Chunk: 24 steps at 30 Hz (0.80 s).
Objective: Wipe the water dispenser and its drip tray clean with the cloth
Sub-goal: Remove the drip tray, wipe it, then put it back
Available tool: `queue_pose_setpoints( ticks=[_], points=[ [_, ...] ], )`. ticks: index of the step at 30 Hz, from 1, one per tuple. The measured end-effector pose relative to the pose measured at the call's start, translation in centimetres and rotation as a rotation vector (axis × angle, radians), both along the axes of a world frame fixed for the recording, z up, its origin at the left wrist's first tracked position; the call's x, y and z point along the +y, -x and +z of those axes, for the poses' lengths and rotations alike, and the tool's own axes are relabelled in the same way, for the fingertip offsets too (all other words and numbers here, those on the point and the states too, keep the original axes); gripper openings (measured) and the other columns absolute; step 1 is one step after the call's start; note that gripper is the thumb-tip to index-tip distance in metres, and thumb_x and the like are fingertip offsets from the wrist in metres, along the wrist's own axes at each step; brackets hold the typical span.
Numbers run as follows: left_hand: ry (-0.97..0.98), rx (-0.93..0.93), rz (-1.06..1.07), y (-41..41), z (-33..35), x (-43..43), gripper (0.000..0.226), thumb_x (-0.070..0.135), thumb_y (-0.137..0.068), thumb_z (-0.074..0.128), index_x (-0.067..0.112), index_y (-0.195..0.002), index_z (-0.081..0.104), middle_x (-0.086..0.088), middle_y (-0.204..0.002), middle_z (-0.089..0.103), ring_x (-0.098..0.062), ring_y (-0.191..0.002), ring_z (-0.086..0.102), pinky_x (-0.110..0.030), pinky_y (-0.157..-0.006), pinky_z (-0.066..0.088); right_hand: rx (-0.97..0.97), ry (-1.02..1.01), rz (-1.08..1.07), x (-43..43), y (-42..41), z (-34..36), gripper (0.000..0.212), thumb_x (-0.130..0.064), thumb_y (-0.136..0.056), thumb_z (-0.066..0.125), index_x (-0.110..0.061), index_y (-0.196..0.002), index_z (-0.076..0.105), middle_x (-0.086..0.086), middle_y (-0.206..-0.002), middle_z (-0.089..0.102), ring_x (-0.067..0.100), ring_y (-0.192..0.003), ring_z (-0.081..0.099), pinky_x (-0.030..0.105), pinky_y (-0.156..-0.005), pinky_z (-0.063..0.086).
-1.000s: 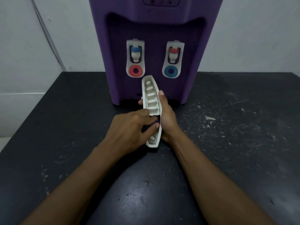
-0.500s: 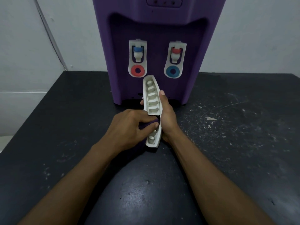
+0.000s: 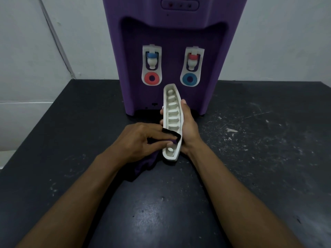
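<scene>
A purple water dispenser [image 3: 172, 33] stands at the back of the black table, with a blue-topped tap on its left and a red-topped tap on its right. In front of it my right hand [image 3: 189, 126] grips the white slotted drip tray [image 3: 172, 111], held on edge with its long axis pointing away from me. My left hand [image 3: 141, 140] holds a dark purple cloth [image 3: 146, 161] and presses it with its fingers into the tray's near end. Most of the cloth hangs below that hand.
The black table [image 3: 259, 158] carries white flecks and scratches to the right of the tray. A pale wall [image 3: 35, 42] with a thin cable running down it stands behind the table. The table's left edge [image 3: 35, 122] runs diagonally.
My left hand's fingers have slid a little along the tray's near end with the cloth. The view has tilted slightly upward. My right hand keeps the same grip.
</scene>
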<state>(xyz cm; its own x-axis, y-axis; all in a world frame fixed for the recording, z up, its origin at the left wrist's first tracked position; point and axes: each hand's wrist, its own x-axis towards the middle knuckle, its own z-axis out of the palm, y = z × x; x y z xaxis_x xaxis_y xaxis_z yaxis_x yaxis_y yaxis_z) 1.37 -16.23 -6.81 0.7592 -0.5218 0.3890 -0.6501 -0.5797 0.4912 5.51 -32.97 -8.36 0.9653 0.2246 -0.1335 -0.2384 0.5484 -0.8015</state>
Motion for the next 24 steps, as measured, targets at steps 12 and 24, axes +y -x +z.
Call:
queue_pose_setpoints(
  ticks=[12, 24],
  points=[
    [-0.217, 0.046, 0.279, 1.6, 1.2, -0.9, 0.024, 0.066, -0.089, 0.057, 0.057, -0.107, 0.070, 0.027, -0.080, 0.064, 0.001, -0.073, 0.056, -0.030, -0.062, 0.044, -0.046, 0.208, -0.133, 0.1, -0.2, -0.5, 0.065, -0.055, -0.106, 0.041, -0.001, -0.135, 0.061, 0.011, -0.102, 0.075, 0.020, -0.084, 0.073, 0.034, -0.071, 0.058],
    [-0.273, -0.234, 0.339, 1.9, 1.4, -1.2, 0.024, 0.068, -0.081, 0.063, 0.053, -0.095, 0.075, 0.013, -0.066, 0.068, -0.005, -0.052, 0.045, -0.020, -0.047, 0.025, -0.100, 0.291, -0.193, -0.3, -0.2, -0.8, 0.058, -0.054, -0.106, 0.042, -0.006, -0.131, 0.065, 0.016, -0.112, 0.075, 0.030, -0.099, 0.074, 0.043, -0.084, 0.061]
  ],
)
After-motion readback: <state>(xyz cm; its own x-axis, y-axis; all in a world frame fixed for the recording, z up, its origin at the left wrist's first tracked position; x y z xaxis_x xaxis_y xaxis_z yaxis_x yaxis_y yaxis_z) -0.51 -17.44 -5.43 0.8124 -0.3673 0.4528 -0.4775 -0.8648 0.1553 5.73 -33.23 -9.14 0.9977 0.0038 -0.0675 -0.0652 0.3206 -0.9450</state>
